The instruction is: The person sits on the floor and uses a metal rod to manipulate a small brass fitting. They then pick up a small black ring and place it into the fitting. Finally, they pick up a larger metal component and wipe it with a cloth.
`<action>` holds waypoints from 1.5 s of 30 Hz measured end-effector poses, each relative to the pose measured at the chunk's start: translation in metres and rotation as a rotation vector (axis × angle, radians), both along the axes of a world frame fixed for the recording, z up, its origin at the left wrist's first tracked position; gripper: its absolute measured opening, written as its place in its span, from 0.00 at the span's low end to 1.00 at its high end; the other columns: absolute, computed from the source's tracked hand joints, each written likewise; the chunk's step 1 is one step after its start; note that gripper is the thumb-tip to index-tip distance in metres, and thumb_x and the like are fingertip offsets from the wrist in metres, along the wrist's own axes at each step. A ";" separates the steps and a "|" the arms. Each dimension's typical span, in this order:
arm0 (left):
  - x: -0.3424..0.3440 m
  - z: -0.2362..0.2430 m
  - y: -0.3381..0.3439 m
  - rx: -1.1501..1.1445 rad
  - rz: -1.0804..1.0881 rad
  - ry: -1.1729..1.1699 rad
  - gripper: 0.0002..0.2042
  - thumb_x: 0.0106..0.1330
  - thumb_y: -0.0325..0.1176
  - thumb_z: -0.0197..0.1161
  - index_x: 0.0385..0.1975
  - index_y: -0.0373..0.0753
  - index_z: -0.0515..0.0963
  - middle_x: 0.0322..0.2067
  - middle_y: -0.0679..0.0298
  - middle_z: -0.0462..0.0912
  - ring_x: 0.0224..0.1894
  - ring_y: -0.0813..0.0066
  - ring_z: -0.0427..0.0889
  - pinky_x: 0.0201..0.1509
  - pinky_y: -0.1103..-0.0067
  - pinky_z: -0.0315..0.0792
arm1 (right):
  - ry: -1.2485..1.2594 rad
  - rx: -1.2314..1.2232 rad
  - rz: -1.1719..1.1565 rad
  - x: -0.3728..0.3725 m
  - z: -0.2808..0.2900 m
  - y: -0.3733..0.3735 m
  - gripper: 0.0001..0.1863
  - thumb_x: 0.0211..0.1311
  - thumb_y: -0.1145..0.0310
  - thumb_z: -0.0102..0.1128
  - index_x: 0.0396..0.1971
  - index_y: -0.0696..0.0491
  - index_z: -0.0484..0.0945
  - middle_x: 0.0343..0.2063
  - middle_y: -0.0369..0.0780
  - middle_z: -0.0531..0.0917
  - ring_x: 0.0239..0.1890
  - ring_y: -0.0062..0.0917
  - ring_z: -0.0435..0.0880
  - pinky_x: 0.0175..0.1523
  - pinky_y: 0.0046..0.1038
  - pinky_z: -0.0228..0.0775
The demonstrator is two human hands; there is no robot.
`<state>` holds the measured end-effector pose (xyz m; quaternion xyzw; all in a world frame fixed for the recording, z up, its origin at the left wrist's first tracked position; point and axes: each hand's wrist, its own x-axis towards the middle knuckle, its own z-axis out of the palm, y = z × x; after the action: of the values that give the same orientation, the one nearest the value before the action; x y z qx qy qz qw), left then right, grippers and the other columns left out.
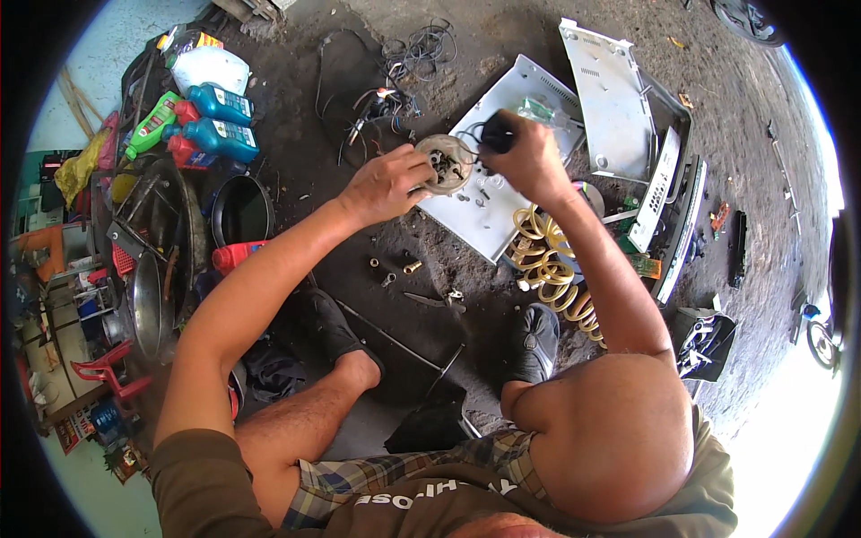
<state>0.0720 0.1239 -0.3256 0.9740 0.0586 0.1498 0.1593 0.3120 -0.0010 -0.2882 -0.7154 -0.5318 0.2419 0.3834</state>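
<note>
My left hand [390, 182] grips the rim of a round, cloudy plastic container [439, 148] holding small dark and silvery metal parts. Just right of it, my right hand [525, 157] is closed on a black object with a thin cable loop [498, 132], too small to identify. Both are over a white metal panel [475, 233], on which loose bolts, nuts and washers [484, 195] lie. A clear green-tinted bag [538, 110] lies at the panel's upper part, partly hidden by my right hand.
Bottles [220, 142], pans [242, 211] and clutter crowd the left. Tangled wires [421, 49] lie ahead. A second panel [610, 108], yellow coiled hose [560, 282] and metal frames are right. Small fittings [413, 267] and a metal rod [395, 341] lie between my feet.
</note>
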 end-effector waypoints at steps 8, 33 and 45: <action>0.002 0.003 -0.005 -0.029 -0.017 -0.006 0.16 0.52 0.27 0.80 0.39 0.37 0.84 0.43 0.61 0.85 0.48 0.58 0.84 0.54 0.67 0.81 | -0.151 0.152 0.137 -0.025 -0.023 0.003 0.18 0.59 0.73 0.74 0.49 0.59 0.85 0.43 0.50 0.89 0.44 0.44 0.92 0.51 0.39 0.85; -0.026 0.005 0.019 -0.128 0.117 -0.040 0.14 0.53 0.25 0.80 0.37 0.37 0.83 0.39 0.62 0.86 0.44 0.59 0.84 0.51 0.67 0.80 | -0.426 -0.394 0.146 0.080 -0.144 -0.059 0.13 0.53 0.80 0.62 0.39 0.59 0.86 0.38 0.56 0.88 0.46 0.52 0.89 0.55 0.46 0.82; -0.021 0.004 0.013 -0.142 0.091 -0.041 0.14 0.53 0.25 0.81 0.38 0.37 0.83 0.40 0.63 0.85 0.45 0.59 0.84 0.51 0.67 0.80 | -0.384 -0.339 0.366 0.051 -0.135 -0.054 0.22 0.49 0.80 0.65 0.48 0.58 0.86 0.42 0.55 0.88 0.52 0.49 0.88 0.59 0.43 0.80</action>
<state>0.0512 0.1365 -0.3212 0.9534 0.1098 0.1722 0.2221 0.3635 -0.0550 -0.4230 -0.6941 -0.6665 0.2524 0.1011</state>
